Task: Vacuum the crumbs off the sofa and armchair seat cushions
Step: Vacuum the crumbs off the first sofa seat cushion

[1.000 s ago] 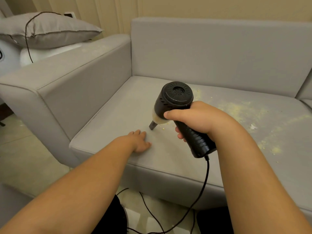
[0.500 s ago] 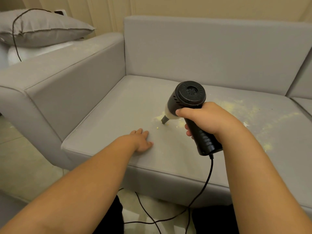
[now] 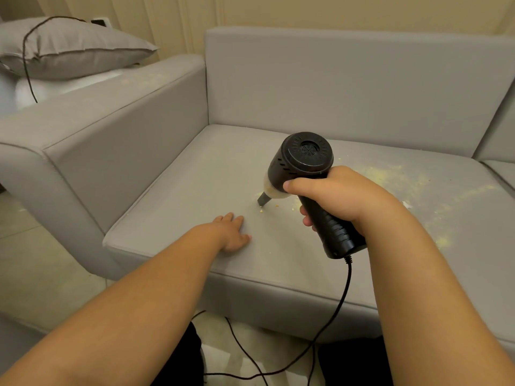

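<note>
While the right hand [image 3: 342,199] wraps tight round the black handle of the handheld vac [image 3: 303,162], fingers curled under & thumb across the top, its narrow nozzle [image 3: 262,200] tilts down-left w/ the tip at or just above the grey sofa seat cushion [image 3: 195,190]; can't tell if it's touching. Clear section behind the nozzle shows pale yellowish debris inside. Vac's round vented rear cap faces up toward the camera.

A few crumbs [image 3: 390,176] lie just beside the nozzle tip, approx 3 small bits. Far more sit to the right of the vac: a yellowish dusty patch w/ streaks running toward the cushion's right edge, plus 1 white fleck near the right wrist. Left part of the cushion looks mostly clean.

Left hand [image 3: 231,232] lies flat, palm down, fingers spread open on the cushion near its front edge, holding nothing, just left of & nearer than the nozzle.

Black cord [image 3: 344,296] drops from the handle base, hangs over the cushion front & loops on the tile floor [image 3: 33,260]. Sofa armrest [image 3: 97,112] stands at left w/ faint yellowish dust on top. Beyond it, a grey pillow [image 3: 69,48] w/ a thin dark cable draped over it.
</note>
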Demonstrator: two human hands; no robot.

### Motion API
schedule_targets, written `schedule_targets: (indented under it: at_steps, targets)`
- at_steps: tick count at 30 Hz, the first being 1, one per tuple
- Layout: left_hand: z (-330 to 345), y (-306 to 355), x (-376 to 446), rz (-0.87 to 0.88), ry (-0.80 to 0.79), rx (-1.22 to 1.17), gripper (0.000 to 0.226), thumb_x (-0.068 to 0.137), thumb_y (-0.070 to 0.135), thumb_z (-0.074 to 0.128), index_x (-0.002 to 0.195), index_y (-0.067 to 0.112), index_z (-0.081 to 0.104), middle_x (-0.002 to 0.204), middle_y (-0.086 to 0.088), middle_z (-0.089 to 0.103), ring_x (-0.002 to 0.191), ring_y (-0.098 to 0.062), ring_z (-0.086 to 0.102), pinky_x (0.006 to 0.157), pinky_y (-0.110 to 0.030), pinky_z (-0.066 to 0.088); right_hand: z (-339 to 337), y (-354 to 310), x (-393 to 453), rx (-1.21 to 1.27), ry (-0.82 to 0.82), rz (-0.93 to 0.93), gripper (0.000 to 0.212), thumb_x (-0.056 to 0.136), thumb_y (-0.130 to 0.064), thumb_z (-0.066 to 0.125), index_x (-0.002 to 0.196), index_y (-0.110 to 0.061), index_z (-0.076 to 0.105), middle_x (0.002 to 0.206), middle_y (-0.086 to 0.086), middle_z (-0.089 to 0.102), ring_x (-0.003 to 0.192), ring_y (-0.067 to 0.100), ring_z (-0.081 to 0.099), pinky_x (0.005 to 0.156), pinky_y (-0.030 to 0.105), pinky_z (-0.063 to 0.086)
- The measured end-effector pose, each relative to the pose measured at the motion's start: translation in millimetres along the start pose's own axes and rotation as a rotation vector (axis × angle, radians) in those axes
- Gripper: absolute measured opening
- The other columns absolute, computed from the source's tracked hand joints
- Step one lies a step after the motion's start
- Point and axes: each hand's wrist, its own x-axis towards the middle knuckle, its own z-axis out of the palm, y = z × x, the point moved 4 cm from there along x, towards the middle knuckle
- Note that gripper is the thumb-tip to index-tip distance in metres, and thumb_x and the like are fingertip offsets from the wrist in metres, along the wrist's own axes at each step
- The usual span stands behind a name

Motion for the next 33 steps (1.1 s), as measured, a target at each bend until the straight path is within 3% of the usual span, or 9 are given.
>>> schedule_targets:
  at_steps: [21, 33]
  targets:
    - [0.3, -0.5, 0.1, 0.006, -0.002, 0.002, 0.081, 0.104, 0.061, 0.034, 0.166, 0.025, -0.002, 0.174, -0.005, -0.008, 0.16, -0.031, -0.002, 0.129, -0.05, 0.009, 16.6, 10.6, 17.6, 0.051, 0.003, -0.02, 0.027, 0.091, -0.037, 0.079, 0.1, -0.012, 0.072, 0.079, 0.007, 0.076, 0.063, 0.018, 0.076, 0.077, 0.042, 0.065]
    - [-0.2, 0.1, -4.5, 0.015, 0.001, 0.001, 0.08, 0.104, 0.062, 0.035, 0.166, 0.028, -0.002, 0.174, -0.005, -0.009, 0.16, -0.031, -0.004, 0.129, -0.049, 0.007, 8.1, 26.5, 33.8, 0.096, 0.143, -0.018, 0.016, 0.09, -0.03, 0.078, 0.097, -0.016, 0.073, 0.077, 0.005, 0.074, 0.061, 0.016, 0.075, 0.07, 0.034, 0.061]
